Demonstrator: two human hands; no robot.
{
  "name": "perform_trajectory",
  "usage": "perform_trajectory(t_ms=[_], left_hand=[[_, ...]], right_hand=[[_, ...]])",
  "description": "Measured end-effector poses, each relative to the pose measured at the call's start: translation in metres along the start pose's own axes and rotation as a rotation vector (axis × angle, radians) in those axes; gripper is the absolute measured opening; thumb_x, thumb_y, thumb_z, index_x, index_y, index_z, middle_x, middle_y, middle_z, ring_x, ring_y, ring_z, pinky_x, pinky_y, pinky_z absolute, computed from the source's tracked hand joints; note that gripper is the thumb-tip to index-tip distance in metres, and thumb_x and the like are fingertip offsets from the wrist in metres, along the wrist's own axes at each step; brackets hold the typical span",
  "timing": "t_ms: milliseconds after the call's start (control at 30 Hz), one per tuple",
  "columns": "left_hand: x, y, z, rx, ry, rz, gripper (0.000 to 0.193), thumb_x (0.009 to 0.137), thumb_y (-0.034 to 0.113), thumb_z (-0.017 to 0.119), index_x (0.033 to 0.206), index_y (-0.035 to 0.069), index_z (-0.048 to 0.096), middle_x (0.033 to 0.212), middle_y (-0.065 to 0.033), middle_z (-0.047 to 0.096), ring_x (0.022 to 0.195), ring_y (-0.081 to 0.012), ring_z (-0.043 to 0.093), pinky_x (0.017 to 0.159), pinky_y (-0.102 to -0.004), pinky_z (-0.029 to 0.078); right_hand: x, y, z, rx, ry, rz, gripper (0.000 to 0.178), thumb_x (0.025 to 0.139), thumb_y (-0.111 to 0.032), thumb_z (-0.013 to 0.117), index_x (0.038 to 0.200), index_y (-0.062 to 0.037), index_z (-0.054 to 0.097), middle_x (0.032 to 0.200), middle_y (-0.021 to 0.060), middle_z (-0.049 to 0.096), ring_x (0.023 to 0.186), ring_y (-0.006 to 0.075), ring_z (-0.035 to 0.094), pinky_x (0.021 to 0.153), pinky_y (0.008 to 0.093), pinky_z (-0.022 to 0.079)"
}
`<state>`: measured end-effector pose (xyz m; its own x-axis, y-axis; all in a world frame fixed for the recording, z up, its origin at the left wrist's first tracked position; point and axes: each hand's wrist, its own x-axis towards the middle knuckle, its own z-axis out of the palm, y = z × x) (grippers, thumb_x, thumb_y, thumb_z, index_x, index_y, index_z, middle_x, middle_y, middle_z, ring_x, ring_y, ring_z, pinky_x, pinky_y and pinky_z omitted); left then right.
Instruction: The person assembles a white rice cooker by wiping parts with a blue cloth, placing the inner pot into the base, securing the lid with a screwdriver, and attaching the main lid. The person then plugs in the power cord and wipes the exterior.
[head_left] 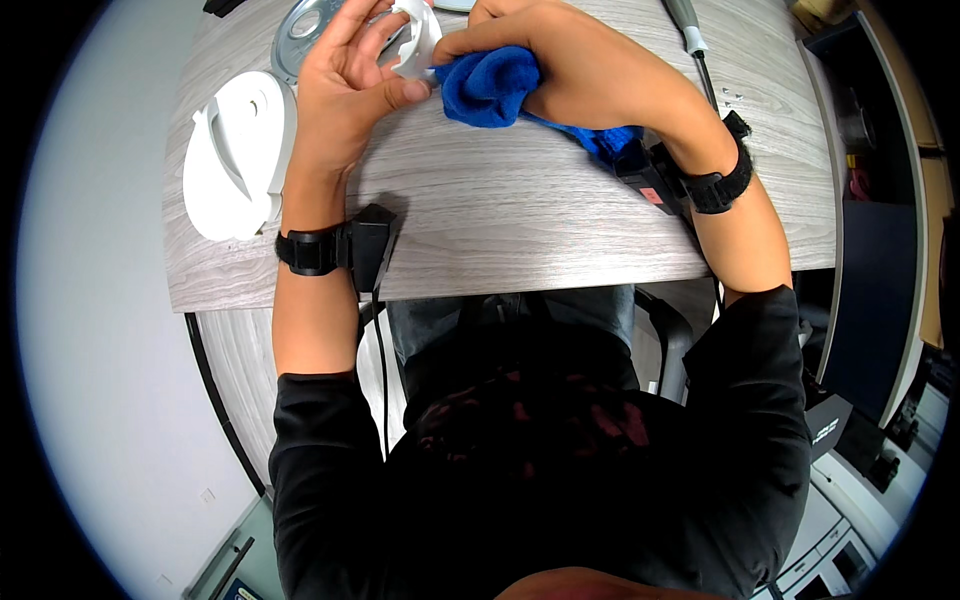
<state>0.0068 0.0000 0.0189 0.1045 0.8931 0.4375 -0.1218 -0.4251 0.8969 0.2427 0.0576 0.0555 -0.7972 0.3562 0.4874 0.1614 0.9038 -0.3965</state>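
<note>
Two bare hands work close together at the far side of the wood-grain counter, sharing one small job between them. The left hand has a partly closed grip, thumb and fingers curled around a white curved plastic piece, which is held up near the top of the view, roughly between the hands. The right hand has its grip closed on a blue cloth, bunched into a soft fold beside the white piece, with a loose end trailing beneath the wrist; some of those fingertips are hidden, so their exact hold cannot be told. The plastic looks light and fairly stiff, with a smooth face that may slip against fabric and thin edges that could crack if squeezed hard; the outer rim seems the safest place to take hold. The cloth looks limp and light, best gathered in a bunch so that it does not drag. Left of the left forearm lies a white oval plastic housing, beyond it a grey metal disc, and on the right a screwdriver.
</note>
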Motion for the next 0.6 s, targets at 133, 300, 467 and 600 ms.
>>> perform_trajectory(t_ms=[133, 300, 467, 600], left_hand=[[-0.002, -0.001, -0.004, -0.025, -0.034, -0.076, 0.099, 0.073, 0.014, 0.089, 0.154, -0.002, 0.035, 0.146, -0.0193, 0.055, 0.135, -0.0265, 0.055, 0.109, -0.0352, 0.05], [-0.009, -0.009, -0.016, -0.149, 0.0, -0.231, 0.091, 0.081, 0.018, 0.084, 0.154, -0.005, 0.034, 0.143, -0.0178, 0.058, 0.128, -0.0222, 0.06, 0.104, -0.0313, 0.052], [-0.015, -0.023, -0.037, -0.231, 0.011, -0.269, 0.083, 0.089, 0.026, 0.078, 0.152, -0.005, 0.035, 0.144, -0.0184, 0.056, 0.129, -0.0255, 0.06, 0.105, -0.0362, 0.052], [-0.008, -0.001, -0.002, -0.305, -0.038, -0.244, 0.076, 0.096, 0.039, 0.067, 0.151, -0.004, 0.036, 0.147, -0.0209, 0.051, 0.132, -0.0336, 0.056, 0.105, -0.0457, 0.053]], right_hand=[[0.002, -0.009, -0.014, 0.003, -0.059, -0.017, 0.046, 0.068, 0.007, 0.07, 0.111, -0.0093, 0.074, 0.093, 0.0133, 0.06, 0.093, 0.0341, 0.059, 0.082, 0.0401, 0.047], [0.002, -0.014, -0.02, -0.071, -0.014, -0.081, 0.04, 0.071, 0.004, 0.067, 0.109, -0.0094, 0.075, 0.092, 0.0141, 0.056, 0.095, 0.0352, 0.057, 0.082, 0.0415, 0.045], [0.003, -0.013, -0.019, -0.192, 0.052, -0.098, 0.032, 0.076, 0.0, 0.067, 0.105, -0.011, 0.076, 0.093, 0.0125, 0.057, 0.094, 0.0335, 0.058, 0.08, 0.0412, 0.046], [0.002, -0.005, -0.018, -0.271, 0.081, -0.096, 0.029, 0.078, -0.004, 0.067, 0.104, -0.0118, 0.077, 0.093, 0.0115, 0.056, 0.093, 0.0325, 0.058, 0.079, 0.0405, 0.047]])
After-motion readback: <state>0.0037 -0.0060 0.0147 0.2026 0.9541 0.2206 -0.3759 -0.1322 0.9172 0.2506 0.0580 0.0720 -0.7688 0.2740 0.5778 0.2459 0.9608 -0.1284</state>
